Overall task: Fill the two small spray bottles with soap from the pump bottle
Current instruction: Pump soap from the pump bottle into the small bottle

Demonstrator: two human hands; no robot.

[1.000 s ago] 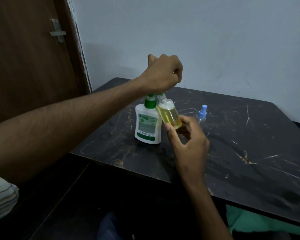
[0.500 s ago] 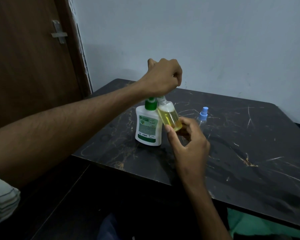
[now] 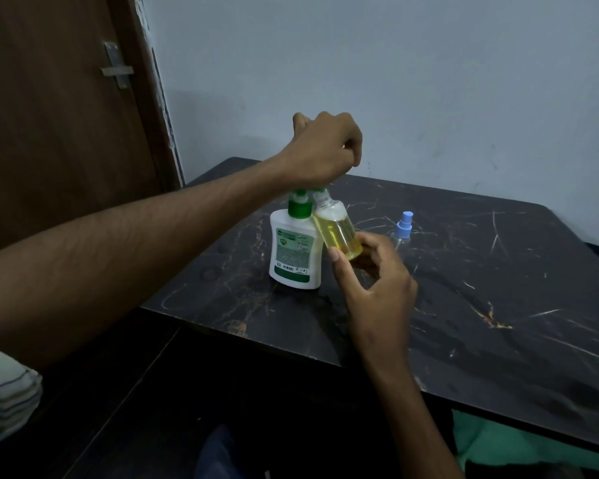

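Premises appear domestic: a plain room in a home. Evidence: brown wooden door (image 3: 49, 133) with metal latch (image 3: 116, 69), bare pale painted wall (image 3: 395, 81), dark marble-pattern worktop (image 3: 498, 305) set into the corner.

A dark table (image 3: 498, 305) with a black marble-look top, veined and scratched in pale gold and white, stands against a pale wall, its left back corner close to a brown door. A white pump bottle (image 3: 293, 254) with a green collar and a green-and-white label stands upright on it, near the left edge and toward the front. A small clear spray bottle (image 3: 402, 233) with a blue spray top stands farther back, toward the middle of the top, well apart from the pump bottle.
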